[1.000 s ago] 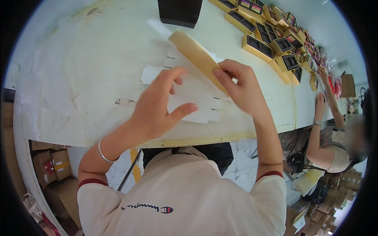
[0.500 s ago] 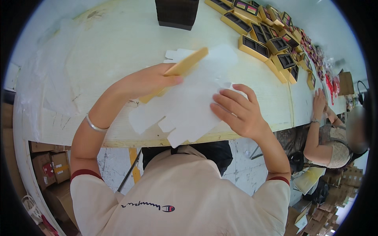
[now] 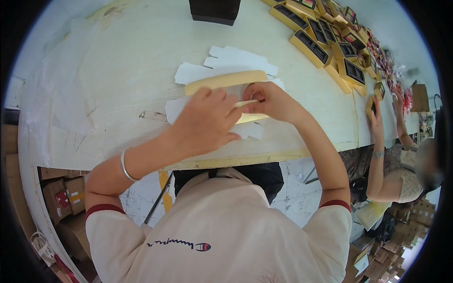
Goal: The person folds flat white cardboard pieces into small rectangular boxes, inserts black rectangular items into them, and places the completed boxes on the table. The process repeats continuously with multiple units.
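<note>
hands pinch together: left hand [image 3: 205,123] pins yellow box piece [image 3: 226,81] to tabletop [image 3: 118,70], right hand [image 3: 271,100] grips its flap for folding.

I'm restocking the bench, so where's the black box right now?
In the head view the black box sits at the far edge of the table, top centre, beyond the white card cutouts and left of the row of yellow trays.

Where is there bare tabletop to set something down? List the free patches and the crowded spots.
Free: the wide table stretch left of the white die-cut sheets, and the strip between them and the dark box. Crowded: under the left hand and right hand on the yellow box piece, and the rows of yellow boxes far right.
</note>
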A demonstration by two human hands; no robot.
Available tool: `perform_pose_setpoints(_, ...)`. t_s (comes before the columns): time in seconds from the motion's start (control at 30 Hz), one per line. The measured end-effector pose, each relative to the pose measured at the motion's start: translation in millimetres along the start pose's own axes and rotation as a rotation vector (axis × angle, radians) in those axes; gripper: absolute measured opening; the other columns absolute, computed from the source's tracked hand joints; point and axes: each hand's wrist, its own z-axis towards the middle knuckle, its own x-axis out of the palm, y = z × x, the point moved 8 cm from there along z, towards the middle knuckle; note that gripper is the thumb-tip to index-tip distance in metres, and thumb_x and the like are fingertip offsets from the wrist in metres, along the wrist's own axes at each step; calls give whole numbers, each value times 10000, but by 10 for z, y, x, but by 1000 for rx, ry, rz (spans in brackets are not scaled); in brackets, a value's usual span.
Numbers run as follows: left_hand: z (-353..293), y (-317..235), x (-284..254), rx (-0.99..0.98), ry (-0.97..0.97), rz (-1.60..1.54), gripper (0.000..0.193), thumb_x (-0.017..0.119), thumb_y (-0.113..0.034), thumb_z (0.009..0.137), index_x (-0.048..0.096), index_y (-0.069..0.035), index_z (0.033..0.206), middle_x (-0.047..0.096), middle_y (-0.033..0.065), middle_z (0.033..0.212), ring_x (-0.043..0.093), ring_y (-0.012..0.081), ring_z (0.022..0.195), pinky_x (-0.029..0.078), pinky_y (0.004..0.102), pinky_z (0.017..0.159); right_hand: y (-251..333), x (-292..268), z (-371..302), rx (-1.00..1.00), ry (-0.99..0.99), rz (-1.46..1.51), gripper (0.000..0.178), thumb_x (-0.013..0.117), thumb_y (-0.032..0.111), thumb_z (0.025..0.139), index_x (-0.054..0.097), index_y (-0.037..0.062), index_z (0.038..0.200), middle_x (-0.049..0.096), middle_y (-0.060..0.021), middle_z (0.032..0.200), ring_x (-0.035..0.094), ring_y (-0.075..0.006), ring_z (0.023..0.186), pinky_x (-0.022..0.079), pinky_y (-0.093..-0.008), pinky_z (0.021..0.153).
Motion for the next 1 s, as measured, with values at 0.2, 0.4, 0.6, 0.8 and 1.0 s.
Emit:
perform_pose_setpoints(0.2,-140,77,176,-22,46,-92,358,740,-141,675,591,-23,978,554,72,924,558,226,846,492,324,729,127,12,-32,81,77,15,258,728,106,804,580,14,995,583,-33,770,488,-89,662,410,-235,616)
perform_pose_setpoints(0.4,-156,219,189,-85,-55,-202,183,691,-79,731,628,-19,891,575,60,862,568,225,829,492,337,688,746,178,-595,-526,-350,-802,340,745,197,730,602,71,1011,557,-163,1061,537,-299,978,442,-343,808)
perform_pose_setpoints(0.6,-72,433,410,-229,42,-265,37,624,-90,814,626,-54,819,573,62,818,580,246,753,471,358,626,460,269,-240,-417,-224,-800,81,609,79,799,594,34,864,598,-144,953,586,-302,879,451,-381,687)
perform_pose_setpoints(0.8,-6,448,258,-284,51,-157,103,607,-148,851,624,-48,872,617,59,911,593,275,792,482,382,670,420,126,14,-280,-89,-608,97,602,64,826,581,20,910,570,-139,840,570,-339,808,463,-410,680)
perform_pose_setpoints(1.0,123,974,-245,-208,-208,-215,284,644,-110,837,600,-32,1106,622,117,963,584,233,825,474,314,745,741,416,-326,-551,-345,-1042,125,634,115,766,563,62,855,541,-52,803,550,-203,769,425,-316,691)
